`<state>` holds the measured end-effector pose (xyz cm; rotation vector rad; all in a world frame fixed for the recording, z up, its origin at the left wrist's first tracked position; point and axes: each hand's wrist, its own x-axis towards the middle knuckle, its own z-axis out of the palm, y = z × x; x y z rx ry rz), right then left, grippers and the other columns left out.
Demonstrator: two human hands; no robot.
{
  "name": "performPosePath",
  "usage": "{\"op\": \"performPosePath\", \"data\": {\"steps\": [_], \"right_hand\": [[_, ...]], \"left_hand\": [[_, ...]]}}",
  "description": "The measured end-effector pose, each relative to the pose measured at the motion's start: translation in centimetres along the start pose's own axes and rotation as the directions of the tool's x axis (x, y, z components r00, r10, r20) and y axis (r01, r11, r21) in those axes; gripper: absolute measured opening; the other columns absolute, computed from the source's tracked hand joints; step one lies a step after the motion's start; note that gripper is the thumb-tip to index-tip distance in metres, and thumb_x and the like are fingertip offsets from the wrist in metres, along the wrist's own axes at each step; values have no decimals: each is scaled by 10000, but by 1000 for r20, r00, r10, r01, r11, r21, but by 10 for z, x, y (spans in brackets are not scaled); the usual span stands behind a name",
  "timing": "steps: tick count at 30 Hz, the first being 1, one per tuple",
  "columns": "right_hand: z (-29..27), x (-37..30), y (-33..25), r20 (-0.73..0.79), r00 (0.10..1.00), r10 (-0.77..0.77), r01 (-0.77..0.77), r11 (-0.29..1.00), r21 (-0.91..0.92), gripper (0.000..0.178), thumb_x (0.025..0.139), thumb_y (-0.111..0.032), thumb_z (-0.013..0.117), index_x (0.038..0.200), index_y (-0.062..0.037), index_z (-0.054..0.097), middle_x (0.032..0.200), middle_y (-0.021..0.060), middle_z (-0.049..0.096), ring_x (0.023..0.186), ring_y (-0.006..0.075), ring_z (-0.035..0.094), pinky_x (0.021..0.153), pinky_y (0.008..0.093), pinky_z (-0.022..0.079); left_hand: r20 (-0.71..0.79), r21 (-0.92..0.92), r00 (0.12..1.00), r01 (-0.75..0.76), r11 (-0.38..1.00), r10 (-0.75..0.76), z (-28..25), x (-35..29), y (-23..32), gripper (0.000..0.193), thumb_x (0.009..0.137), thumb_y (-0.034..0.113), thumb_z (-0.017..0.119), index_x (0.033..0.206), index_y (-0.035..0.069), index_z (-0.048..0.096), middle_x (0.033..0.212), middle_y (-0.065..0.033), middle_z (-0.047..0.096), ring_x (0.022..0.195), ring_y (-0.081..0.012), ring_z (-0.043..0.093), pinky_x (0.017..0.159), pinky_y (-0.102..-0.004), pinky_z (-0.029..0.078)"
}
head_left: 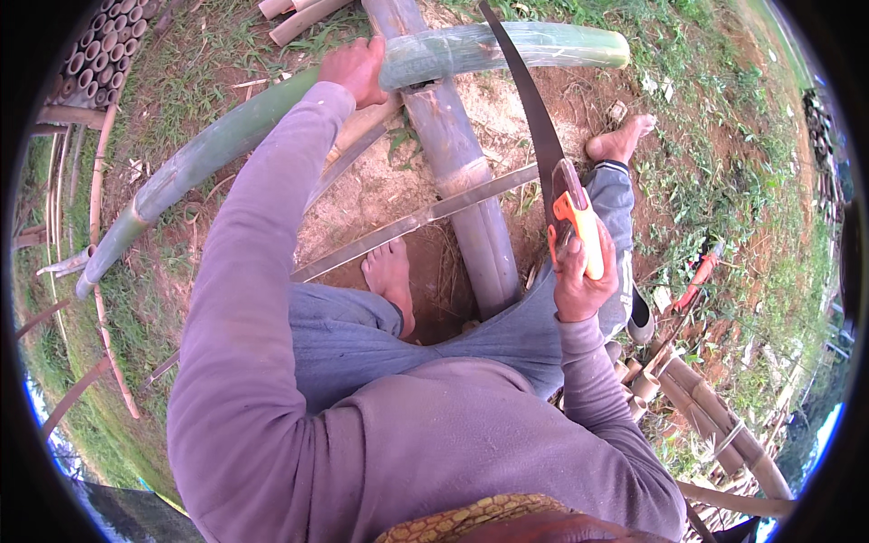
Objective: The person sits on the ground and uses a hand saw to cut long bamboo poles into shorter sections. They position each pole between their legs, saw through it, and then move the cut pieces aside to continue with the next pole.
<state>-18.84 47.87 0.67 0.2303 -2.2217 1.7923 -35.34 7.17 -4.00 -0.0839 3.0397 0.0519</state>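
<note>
A long green bamboo pole (543, 45) lies across the far side, bending down to the left. My left hand (356, 71) is closed around it near the place where it crosses a thick greyish pole (453, 149). In my right hand (584, 276) I grip a handsaw (534, 104) by its orange and pale handle. The dark, toothed blade points up and away, its tip passing over the bamboo right of the crossing. Whether the blade touches the bamboo I cannot tell. The right end of the bamboo is cut off and hangs free.
A flat strip (425, 215) crosses the thick pole between my bare feet. Sawdust covers the ground there. Stacked cut bamboo tubes (104, 50) stand at far left. On the right lie an orange-handled tool (701, 271) and tied bamboo poles (724, 425).
</note>
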Motion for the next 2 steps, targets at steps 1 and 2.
{"op": "performPosePath", "data": {"steps": [1, 2], "right_hand": [[0, 1, 3, 0, 1000, 27, -27, 999, -17, 468, 1047, -157, 702, 1442, 64, 580, 1337, 188, 684, 1157, 219, 691, 976, 288, 565], [10, 14, 23, -26, 994, 106, -106, 994, -4, 525, 1037, -202, 725, 1464, 61, 568, 1357, 204, 678, 1208, 249, 683, 1036, 343, 557]], "left_hand": [[9, 9, 1000, -2, 1000, 1, 0, 1, 2, 946, 724, 383, 918, 1487, 89, 442, 1341, -203, 639, 1184, -432, 682, 997, -511, 581], [12, 22, 1000, -12, 1000, 12, -3, 3, 9, 939, 729, 392, 914, 1485, 93, 444, 1346, -205, 637, 1189, -434, 679, 1000, -506, 582]]}}
